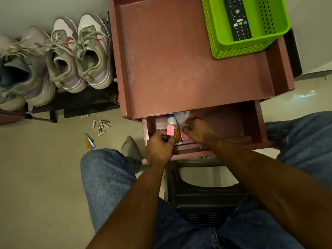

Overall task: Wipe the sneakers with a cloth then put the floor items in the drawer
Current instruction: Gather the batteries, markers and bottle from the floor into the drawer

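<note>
The brown cabinet's drawer [251, 123] stands pulled open toward me. My left hand [159, 149] is over its left front corner, shut on a pink-capped marker [170, 131]. My right hand [199, 131] hovers inside the drawer with curled fingers, holding nothing that I can see. A white bottle with an orange label [173, 123] and a pink round lid [185, 136] lie in the drawer. Several batteries [102, 125] and some coloured cards [89, 141] lie on the floor to the left. Sneakers [84, 51] sit on a black rack at the far left.
A green basket [224, 47] holding a black remote [237, 18] stands on the cabinet top [179, 60]. A black stool [203, 200] sits between my jeans-clad knees. The tiled floor [36, 177] stretches out at lower left.
</note>
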